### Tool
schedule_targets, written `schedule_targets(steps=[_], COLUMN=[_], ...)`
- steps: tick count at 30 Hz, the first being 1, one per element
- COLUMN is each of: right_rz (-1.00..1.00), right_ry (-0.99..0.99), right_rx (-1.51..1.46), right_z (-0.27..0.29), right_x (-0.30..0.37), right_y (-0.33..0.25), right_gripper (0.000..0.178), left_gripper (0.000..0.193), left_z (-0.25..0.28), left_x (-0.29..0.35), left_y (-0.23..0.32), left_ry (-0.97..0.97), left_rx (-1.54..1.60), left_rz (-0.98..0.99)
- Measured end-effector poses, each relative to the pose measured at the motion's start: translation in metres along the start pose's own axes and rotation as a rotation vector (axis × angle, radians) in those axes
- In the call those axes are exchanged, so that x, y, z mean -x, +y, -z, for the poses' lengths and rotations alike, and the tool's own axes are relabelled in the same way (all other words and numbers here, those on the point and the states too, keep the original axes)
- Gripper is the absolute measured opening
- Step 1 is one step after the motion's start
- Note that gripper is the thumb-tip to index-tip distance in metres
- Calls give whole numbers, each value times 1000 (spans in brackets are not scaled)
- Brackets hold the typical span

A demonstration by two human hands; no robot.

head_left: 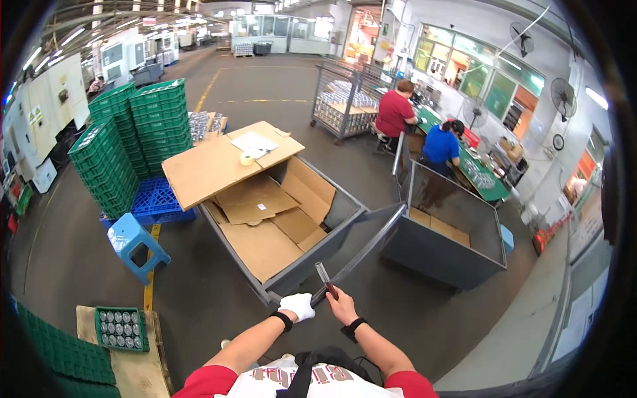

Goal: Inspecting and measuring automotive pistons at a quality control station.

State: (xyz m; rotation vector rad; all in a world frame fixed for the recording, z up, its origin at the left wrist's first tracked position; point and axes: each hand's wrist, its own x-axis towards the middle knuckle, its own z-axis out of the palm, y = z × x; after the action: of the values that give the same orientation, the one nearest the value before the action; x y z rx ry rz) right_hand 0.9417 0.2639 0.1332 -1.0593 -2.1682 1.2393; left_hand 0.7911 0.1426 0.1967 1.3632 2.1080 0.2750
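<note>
My left hand (297,306), in a white glove, is closed into a fist beside the near corner of a large grey metal bin (302,265). My right hand (341,304) is bare and grips a small dark utility knife (325,279) with its grey blade pointing up. Both hands are close together just in front of the bin's lowered side panel (358,249). The bin holds several flat pieces of brown cardboard (262,225), and a big cardboard sheet (222,162) lies across its far end with a roll of tape (247,159) and white papers on it.
A second grey bin (451,245) stands to the right. Stacks of green crates (129,136) on blue pallets and a blue stool (133,240) are left. A green tray of metal cylinders (121,328) lies lower left. Two seated people (418,129) work at a green table behind.
</note>
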Motion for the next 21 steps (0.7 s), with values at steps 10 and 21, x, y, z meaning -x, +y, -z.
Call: schedule_targets(steps=[10, 21], right_rz=[-95, 117], right_ry=[187, 365], right_rx=[-9, 127], right_z=[-7, -116], right_x=[0, -52], right_y=[15, -152], right_gripper=[39, 29], left_gripper=[62, 24], left_z=[108, 80], left_x=[71, 262], left_y=[-206, -516], left_ry=[252, 829], left_rx=[447, 1357], left_rz=[-120, 711])
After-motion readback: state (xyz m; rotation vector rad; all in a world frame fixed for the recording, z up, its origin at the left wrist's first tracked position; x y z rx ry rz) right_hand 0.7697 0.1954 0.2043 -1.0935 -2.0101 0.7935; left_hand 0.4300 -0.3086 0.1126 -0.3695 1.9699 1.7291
